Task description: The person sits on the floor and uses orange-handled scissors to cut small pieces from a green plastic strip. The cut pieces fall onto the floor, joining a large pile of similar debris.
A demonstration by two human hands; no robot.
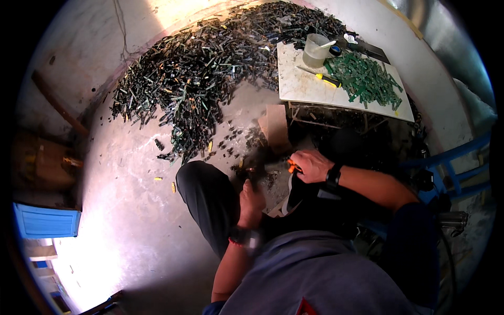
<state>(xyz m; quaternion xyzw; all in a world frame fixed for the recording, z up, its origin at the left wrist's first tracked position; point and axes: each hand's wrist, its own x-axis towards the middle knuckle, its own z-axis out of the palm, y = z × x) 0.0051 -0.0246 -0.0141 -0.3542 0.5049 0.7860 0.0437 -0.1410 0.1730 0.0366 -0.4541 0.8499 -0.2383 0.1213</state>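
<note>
My right hand (313,166) is closed around an orange-handled tool (292,166); only its orange part shows, so its exact kind is unclear. To its left, my left hand (252,202) is curled in front of my knee with the thumb on top. Just beyond the thumb is a dark, blurred patch, and whatever those fingers grip is hard to make out. Small dark bits (231,137) lie scattered on the floor ahead of both hands. A brown cardboard piece (275,128) leans beyond my right hand.
A large heap of dark strips (184,94) lies along the far wall. On the far right, a low white-topped table (299,86) carries green strips (362,79), a yellow-black screwdriver (328,80) and a translucent cup (315,59). A blue chair (457,173) stands at right.
</note>
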